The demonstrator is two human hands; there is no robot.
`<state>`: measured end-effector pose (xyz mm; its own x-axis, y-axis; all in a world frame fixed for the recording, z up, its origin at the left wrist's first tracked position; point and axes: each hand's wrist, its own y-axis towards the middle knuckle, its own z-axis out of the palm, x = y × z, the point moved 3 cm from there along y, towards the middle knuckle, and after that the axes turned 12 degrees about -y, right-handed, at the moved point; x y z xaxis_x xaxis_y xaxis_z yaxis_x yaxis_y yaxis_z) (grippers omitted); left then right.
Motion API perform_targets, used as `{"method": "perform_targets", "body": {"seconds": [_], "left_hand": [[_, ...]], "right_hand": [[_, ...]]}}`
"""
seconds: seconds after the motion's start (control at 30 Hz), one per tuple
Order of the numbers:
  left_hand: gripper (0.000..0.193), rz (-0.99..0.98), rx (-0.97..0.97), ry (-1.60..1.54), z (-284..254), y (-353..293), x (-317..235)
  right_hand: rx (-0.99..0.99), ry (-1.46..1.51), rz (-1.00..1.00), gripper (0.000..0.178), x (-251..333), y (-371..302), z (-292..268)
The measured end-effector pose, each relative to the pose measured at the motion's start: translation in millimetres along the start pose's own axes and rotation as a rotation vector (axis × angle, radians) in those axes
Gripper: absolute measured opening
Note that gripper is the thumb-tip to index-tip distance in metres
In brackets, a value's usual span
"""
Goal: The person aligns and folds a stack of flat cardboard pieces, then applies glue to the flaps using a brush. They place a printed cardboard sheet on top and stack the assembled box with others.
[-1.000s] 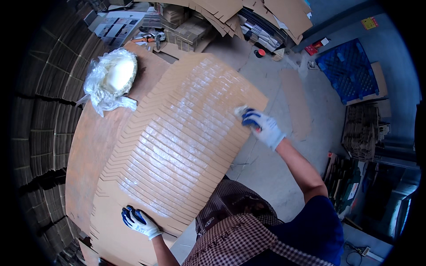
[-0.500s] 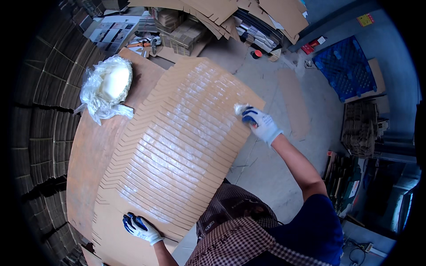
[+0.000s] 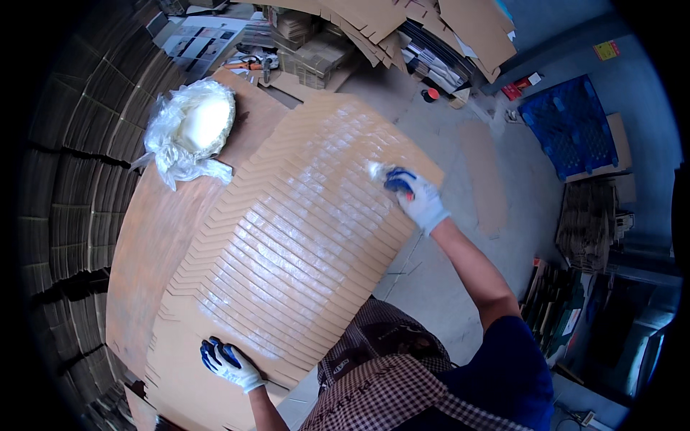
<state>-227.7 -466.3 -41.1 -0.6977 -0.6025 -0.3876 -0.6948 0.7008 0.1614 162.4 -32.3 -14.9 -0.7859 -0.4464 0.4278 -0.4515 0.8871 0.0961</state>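
Fanned-out cardboard sheets [image 3: 338, 237] lie overlapped like steps across the table, streaked with a wet white coating down their middle. My right hand [image 3: 420, 201], in a white glove with blue fingertips, is closed round what looks like a brush [image 3: 376, 171] with a white head. That head meets the sheets near their far right end. Gloved the same way, my left hand [image 3: 231, 365] rests on the near left of the cardboard, its fingers spread. A round bowl [image 3: 228, 118] wrapped in clear plastic holds white paste at the far left.
The brown wooden table [image 3: 144, 287] shows left of the sheets. Tall stacks of cardboard [image 3: 68, 237] line the left side. Boxes [image 3: 316, 61] and loose cardboard lie beyond the table. A blue pallet [image 3: 568, 129] leans at the right wall, above more stacked cardboard [image 3: 586, 223].
My right hand has drawn the brush slightly left over the sheets, inward from their right edge. My left hand keeps its place on the cardboard. The whole view has shifted slightly.
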Motion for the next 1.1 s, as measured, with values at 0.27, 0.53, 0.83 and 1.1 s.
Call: {"method": "perform_targets", "body": {"seconds": [0.27, 0.53, 0.83, 1.1], "left_hand": [[0.040, 0.008, -0.008, 0.015, -5, 0, -4], [0.044, -0.029, 0.015, 0.041, -5, -3, 1], [0.043, 0.000, 0.007, 0.027, -7, -1, -2], [0.043, -0.007, -0.019, -0.010, -10, 1, -3]], "right_hand": [[0.085, -0.086, -0.255, 0.027, 67, -9, 26], [0.041, 0.184, -0.015, 0.028, 96, 38, 20], [-0.090, 0.000, 0.152, 0.033, 77, 79, 38], [-0.092, 0.032, 0.084, 0.034, 134, 82, 51]]}}
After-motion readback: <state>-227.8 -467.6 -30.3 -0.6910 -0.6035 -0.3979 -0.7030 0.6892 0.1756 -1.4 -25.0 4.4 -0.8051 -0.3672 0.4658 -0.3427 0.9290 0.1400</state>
